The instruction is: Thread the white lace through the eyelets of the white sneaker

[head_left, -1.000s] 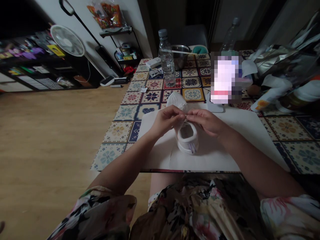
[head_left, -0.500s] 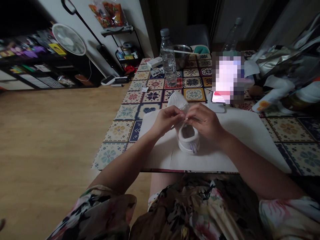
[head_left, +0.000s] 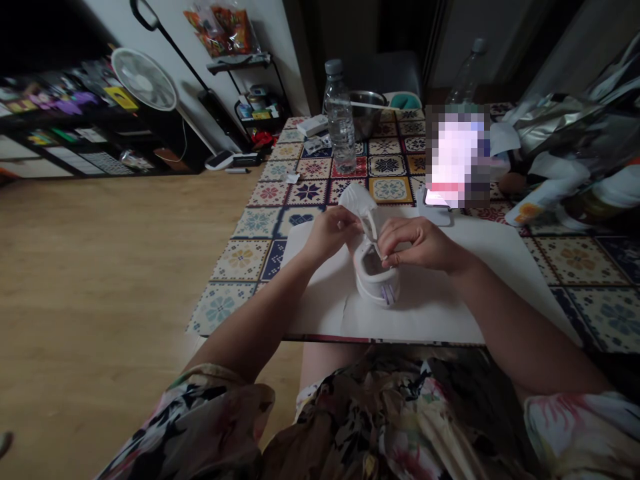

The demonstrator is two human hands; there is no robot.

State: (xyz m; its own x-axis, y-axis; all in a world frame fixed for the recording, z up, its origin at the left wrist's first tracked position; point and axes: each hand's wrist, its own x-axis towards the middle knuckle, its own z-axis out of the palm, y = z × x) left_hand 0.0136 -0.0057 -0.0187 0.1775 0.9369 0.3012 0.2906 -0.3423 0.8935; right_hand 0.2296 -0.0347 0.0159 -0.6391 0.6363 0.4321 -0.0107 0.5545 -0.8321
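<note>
A white sneaker (head_left: 379, 288) with purple marks at its heel stands on a white board, toe pointing away from me and heel toward me. At the left edge of the lacing opening, my left hand (head_left: 334, 232) has its fingers closed, pinching the shoe's upper; its fingertips are partly hidden. My right hand (head_left: 417, 245) pinches a white shoelace (head_left: 376, 245) between thumb and fingers, just above the right side of the ankle opening. The shoe's tongue area shows between the two hands.
The white board (head_left: 320, 313) lies on a patterned tablecloth (head_left: 235, 260). Behind the shoe are a plastic bottle (head_left: 341, 120), a metal bowl (head_left: 367, 113) and a blurred-out phone (head_left: 453, 160) on a stand. Bottles and bags crowd the right side. A fan (head_left: 145, 79) stands far left.
My hands, together over the laces before, have moved apart. The right came back toward the ankle opening with the lace; the left shifted slightly away from it, and the lacing opening now shows.
</note>
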